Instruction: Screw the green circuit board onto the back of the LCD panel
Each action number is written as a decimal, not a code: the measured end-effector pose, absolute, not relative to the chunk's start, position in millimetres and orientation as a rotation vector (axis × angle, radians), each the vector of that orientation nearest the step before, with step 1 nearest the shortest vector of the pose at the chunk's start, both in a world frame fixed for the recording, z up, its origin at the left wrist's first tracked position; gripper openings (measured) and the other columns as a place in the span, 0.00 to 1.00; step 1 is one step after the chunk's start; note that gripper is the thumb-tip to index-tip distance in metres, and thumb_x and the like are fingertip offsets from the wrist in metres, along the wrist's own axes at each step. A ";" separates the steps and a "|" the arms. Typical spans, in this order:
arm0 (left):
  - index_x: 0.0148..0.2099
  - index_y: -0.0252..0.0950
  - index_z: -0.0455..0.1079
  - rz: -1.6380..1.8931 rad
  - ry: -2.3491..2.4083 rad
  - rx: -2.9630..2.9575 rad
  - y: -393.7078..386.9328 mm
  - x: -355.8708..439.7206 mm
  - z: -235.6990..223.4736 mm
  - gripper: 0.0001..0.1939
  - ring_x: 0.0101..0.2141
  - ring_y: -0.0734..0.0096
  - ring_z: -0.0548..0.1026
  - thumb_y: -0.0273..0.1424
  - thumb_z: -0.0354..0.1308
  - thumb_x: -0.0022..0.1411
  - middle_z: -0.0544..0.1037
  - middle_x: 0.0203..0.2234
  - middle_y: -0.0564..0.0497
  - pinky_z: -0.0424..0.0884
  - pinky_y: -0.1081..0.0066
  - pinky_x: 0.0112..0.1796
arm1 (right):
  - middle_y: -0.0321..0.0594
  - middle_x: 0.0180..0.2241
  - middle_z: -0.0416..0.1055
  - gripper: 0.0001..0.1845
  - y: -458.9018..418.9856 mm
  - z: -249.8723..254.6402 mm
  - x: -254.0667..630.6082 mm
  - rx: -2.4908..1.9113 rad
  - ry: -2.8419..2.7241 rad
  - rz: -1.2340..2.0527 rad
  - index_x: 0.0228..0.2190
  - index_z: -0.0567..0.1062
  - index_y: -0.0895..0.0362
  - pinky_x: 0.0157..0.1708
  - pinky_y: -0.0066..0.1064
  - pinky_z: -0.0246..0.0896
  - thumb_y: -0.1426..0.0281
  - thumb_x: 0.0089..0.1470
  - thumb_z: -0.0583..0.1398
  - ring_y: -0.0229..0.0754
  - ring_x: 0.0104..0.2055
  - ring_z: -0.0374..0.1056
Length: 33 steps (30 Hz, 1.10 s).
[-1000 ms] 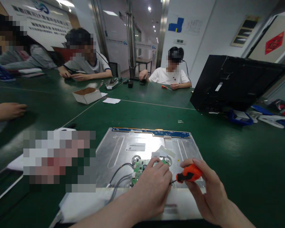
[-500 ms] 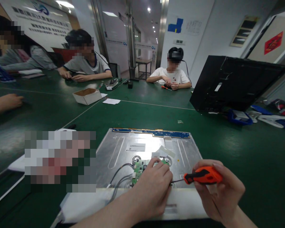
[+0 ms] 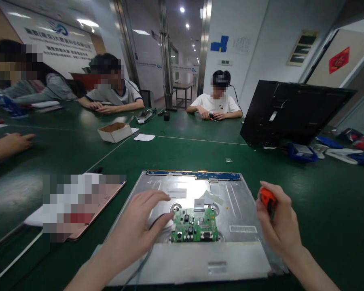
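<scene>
A metal-backed display panel lies flat in front of me, with a green circuit board on its middle and a blue strip board along its far edge. My left hand hovers at the circuit board's left side, thumb and fingers apart, over dark cables that it partly hides. Off the panel's right edge, my right hand is wrapped round a screwdriver with an orange and black handle; its shaft does not show. A flat ribbon cable runs from the board's far side.
A black monitor housing stands at the back right, beside a blue pouch-like item. A pink-edged tablet-like thing, partly blurred out, lies left of the panel. An open carton sits farther back. Several people sit round the green table.
My left hand has moved left off the circuit board and opened. My right hand has drawn the screwdriver away to the right and turned it, so its shaft no longer shows.
</scene>
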<state>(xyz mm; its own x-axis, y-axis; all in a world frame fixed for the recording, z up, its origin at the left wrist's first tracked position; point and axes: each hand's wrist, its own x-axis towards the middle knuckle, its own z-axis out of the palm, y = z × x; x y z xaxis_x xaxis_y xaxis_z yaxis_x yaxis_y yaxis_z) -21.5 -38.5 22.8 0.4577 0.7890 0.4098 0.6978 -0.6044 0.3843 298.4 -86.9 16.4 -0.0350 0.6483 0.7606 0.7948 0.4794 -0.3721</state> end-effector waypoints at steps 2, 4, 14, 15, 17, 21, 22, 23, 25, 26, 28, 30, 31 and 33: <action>0.50 0.41 0.70 0.816 1.413 2.557 -47.3 -52.8 4.7 0.18 0.48 0.55 0.73 0.46 0.51 0.65 0.76 0.46 0.47 0.72 0.58 0.46 | 0.34 0.29 0.65 0.19 -90.7 16.8 298.0 -1.411 -1.824 -0.128 0.53 0.60 0.54 0.17 0.25 0.55 0.73 0.60 0.51 0.34 0.19 0.60; 0.52 0.41 0.70 0.760 1.493 2.582 -58.0 -82.4 -15.5 0.20 0.48 0.55 0.74 0.47 0.51 0.65 0.76 0.47 0.47 0.73 0.58 0.46 | 0.33 0.26 0.69 0.15 -96.8 11.5 296.9 -1.559 -1.960 0.006 0.49 0.64 0.54 0.19 0.26 0.58 0.71 0.60 0.52 0.36 0.19 0.64; 0.66 0.43 0.57 0.679 1.678 2.680 -86.4 -126.4 -64.2 0.29 0.56 0.51 0.68 0.46 0.47 0.66 0.61 0.63 0.46 0.68 0.56 0.53 | 0.48 0.49 0.73 0.16 -122.2 -22.1 293.2 -1.986 -2.191 -0.005 0.45 0.74 0.55 0.30 0.38 0.70 0.72 0.56 0.54 0.49 0.34 0.76; 0.66 0.43 0.57 0.666 1.663 2.665 -86.5 -124.7 -62.9 0.29 0.57 0.52 0.67 0.46 0.48 0.66 0.62 0.62 0.47 0.68 0.57 0.54 | 0.49 0.51 0.73 0.17 -123.5 -25.1 294.0 -1.983 -2.174 -0.023 0.47 0.74 0.55 0.31 0.39 0.71 0.71 0.56 0.55 0.50 0.36 0.77; 0.66 0.45 0.58 0.636 1.627 2.648 -85.9 -122.7 -58.7 0.29 0.58 0.53 0.67 0.46 0.49 0.66 0.64 0.61 0.49 0.68 0.59 0.54 | 0.49 0.52 0.73 0.18 -125.7 -30.9 295.4 -1.988 -2.136 -0.002 0.48 0.75 0.56 0.35 0.42 0.72 0.70 0.56 0.55 0.52 0.40 0.76; 0.64 0.45 0.62 0.605 1.615 2.631 -84.6 -122.9 -48.2 0.27 0.57 0.53 0.68 0.45 0.50 0.66 0.67 0.60 0.49 0.70 0.59 0.52 | 0.50 0.50 0.74 0.19 -127.1 -34.9 296.8 -2.032 -2.055 0.075 0.49 0.74 0.58 0.40 0.44 0.71 0.69 0.57 0.55 0.53 0.44 0.76; 0.63 0.45 0.63 0.596 1.615 2.625 -84.7 -122.9 -45.5 0.26 0.56 0.53 0.68 0.45 0.50 0.66 0.67 0.60 0.49 0.71 0.59 0.51 | 0.49 0.48 0.75 0.19 -126.5 -33.6 297.0 -2.047 -2.050 0.091 0.49 0.74 0.57 0.40 0.44 0.71 0.69 0.58 0.54 0.52 0.43 0.76; 0.63 0.45 0.63 0.588 1.610 2.620 -85.0 -122.3 -42.7 0.26 0.56 0.53 0.69 0.45 0.50 0.66 0.67 0.59 0.50 0.71 0.59 0.51 | 0.49 0.46 0.77 0.19 -125.6 -31.8 297.4 -2.064 -2.052 0.112 0.49 0.74 0.57 0.38 0.43 0.71 0.68 0.58 0.54 0.52 0.41 0.76; 0.63 0.47 0.64 0.568 1.575 2.614 -86.4 -119.4 -37.2 0.25 0.56 0.53 0.69 0.45 0.50 0.66 0.68 0.59 0.51 0.72 0.59 0.50 | 0.47 0.40 0.79 0.17 -123.0 -27.6 298.4 -2.100 -2.055 0.134 0.46 0.75 0.56 0.35 0.41 0.70 0.69 0.58 0.53 0.51 0.37 0.76; 0.62 0.48 0.64 0.558 1.541 2.615 -87.3 -116.8 -34.6 0.25 0.56 0.53 0.69 0.45 0.49 0.66 0.68 0.59 0.51 0.72 0.59 0.50 | 0.45 0.36 0.79 0.15 -121.5 -25.8 299.2 -2.118 -2.043 0.128 0.44 0.76 0.55 0.33 0.39 0.68 0.69 0.58 0.53 0.51 0.35 0.76; 0.63 0.49 0.63 0.526 1.454 2.623 -89.2 -109.2 -30.3 0.25 0.56 0.54 0.69 0.45 0.50 0.66 0.67 0.60 0.52 0.71 0.60 0.51 | 0.42 0.32 0.79 0.13 -118.1 -23.8 301.6 -2.134 -1.990 0.099 0.39 0.77 0.53 0.30 0.35 0.65 0.69 0.57 0.54 0.50 0.33 0.75; 0.65 0.50 0.59 0.469 1.373 2.635 -90.7 -98.3 -27.6 0.26 0.58 0.54 0.67 0.44 0.50 0.66 0.63 0.62 0.52 0.70 0.59 0.52 | 0.42 0.31 0.78 0.12 -114.4 -23.5 305.6 -2.126 -1.921 0.070 0.37 0.77 0.53 0.31 0.33 0.62 0.68 0.57 0.54 0.49 0.32 0.75; 0.66 0.50 0.56 0.420 1.327 2.640 -91.0 -91.8 -27.0 0.27 0.59 0.53 0.64 0.43 0.50 0.66 0.59 0.64 0.51 0.68 0.57 0.54 | 0.42 0.31 0.78 0.13 -112.5 -23.7 308.4 -2.118 -1.895 0.066 0.37 0.77 0.54 0.31 0.33 0.62 0.67 0.57 0.53 0.48 0.33 0.74; 0.68 0.51 0.51 0.315 1.244 2.637 -90.5 -77.1 -26.8 0.30 0.61 0.52 0.60 0.42 0.51 0.66 0.53 0.66 0.50 0.65 0.54 0.56 | 0.44 0.32 0.79 0.15 -108.2 -23.8 316.1 -2.113 -1.857 0.051 0.37 0.77 0.55 0.32 0.33 0.61 0.65 0.59 0.51 0.49 0.34 0.75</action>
<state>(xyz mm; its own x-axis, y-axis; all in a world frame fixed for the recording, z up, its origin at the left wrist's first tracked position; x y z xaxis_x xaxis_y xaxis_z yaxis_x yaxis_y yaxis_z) -77.1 -90.5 -26.8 0.6213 0.7767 0.1034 0.7322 -0.6225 0.2765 316.1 -108.2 -23.8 0.1513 0.9708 0.1862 0.9591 -0.0986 -0.2655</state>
